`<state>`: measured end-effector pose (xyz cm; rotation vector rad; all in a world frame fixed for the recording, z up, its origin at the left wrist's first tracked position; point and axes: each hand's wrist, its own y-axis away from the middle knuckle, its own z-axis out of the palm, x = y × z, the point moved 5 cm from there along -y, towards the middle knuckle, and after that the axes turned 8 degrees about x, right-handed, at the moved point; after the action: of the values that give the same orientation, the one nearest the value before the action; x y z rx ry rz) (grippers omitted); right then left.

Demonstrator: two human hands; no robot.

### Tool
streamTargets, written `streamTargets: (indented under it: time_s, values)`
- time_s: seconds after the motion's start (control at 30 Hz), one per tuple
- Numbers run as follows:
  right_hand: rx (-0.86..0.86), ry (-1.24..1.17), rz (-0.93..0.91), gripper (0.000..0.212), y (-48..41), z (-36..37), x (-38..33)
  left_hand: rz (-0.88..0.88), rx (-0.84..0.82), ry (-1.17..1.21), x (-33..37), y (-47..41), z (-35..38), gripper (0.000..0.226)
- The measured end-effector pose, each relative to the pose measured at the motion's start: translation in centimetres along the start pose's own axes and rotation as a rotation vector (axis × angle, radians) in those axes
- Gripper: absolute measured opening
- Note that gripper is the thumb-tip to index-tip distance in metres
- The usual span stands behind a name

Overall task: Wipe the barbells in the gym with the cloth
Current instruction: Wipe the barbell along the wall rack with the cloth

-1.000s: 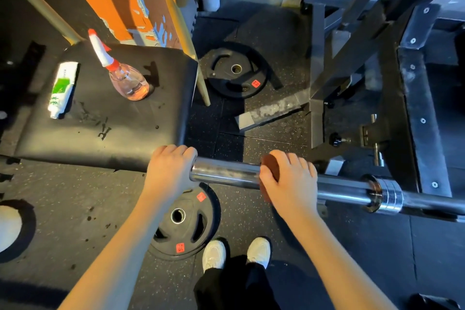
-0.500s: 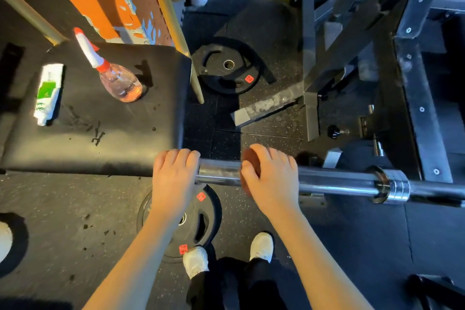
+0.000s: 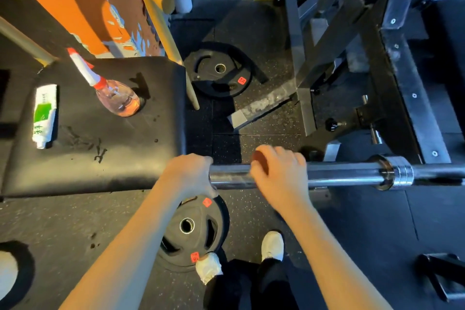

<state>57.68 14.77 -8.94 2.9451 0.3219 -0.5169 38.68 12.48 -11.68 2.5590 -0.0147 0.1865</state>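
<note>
A steel barbell (image 3: 342, 175) runs level across the view, its collar at the right. My left hand (image 3: 190, 175) grips the bar's left end, fingers curled over the top. My right hand (image 3: 279, 176) wraps round the shaft a short way to the right, holding a brown cloth (image 3: 259, 160) against the metal. Only a small edge of the cloth shows past my fingers.
A black padded bench (image 3: 105, 133) lies to the left with a spray bottle (image 3: 113, 95) and a white-green tube (image 3: 44, 116) on it. Two weight plates (image 3: 193, 231) (image 3: 219, 70) lie on the rubber floor. A black rack frame (image 3: 392, 70) stands at the right. My feet are below the bar.
My right hand has slid the cloth leftward along the bar, closer to my left hand. The left hand kept its grip on the bar's end.
</note>
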Motion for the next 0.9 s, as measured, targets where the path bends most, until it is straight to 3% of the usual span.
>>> streamTargets:
  time_s: [0.13, 0.2, 0.33, 0.43, 0.57, 0.73, 0.83, 0.9]
  values:
    - [0.047, -0.045, -0.201, 0.046, 3.0, -1.3, 1.2, 0.003, 0.284, -0.128, 0.7, 1.1, 0.3, 0.049]
    - [0.052, -0.005, -0.147, 0.043, 2.3, -2.2, 3.3, -0.001, 0.377, -0.129, 1.0, 1.7, 0.4, 0.046]
    - [0.068, 0.049, 0.206, 0.033, -0.9, -1.4, 3.7, 0.009, 0.5, -0.095, 1.0, 2.3, 0.6, 0.05]
    - [0.131, -0.015, 0.009, 0.037, 0.9, -0.1, 0.0, -0.004, 0.576, -0.094, 1.0, 2.5, 1.3, 0.058]
    - [0.103, 0.016, -0.234, 0.045, 4.3, -1.5, 2.8, -0.005, 0.471, -0.132, 1.5, 2.9, 0.8, 0.055]
    - [0.11, 0.007, 0.182, 0.032, 0.3, -1.7, 4.6, 0.034, 0.175, 0.03, 0.8, 1.5, -0.7, 0.046]
    - [0.104, -0.025, -0.048, 0.037, 1.9, 0.0, 0.2, 0.035, -0.043, 0.061, 0.6, -0.2, -1.1, 0.054]
    - [0.078, -0.018, -0.206, 0.044, 4.3, -0.1, 0.9, 0.044, -0.135, 0.071, 0.5, -0.6, -0.7, 0.051]
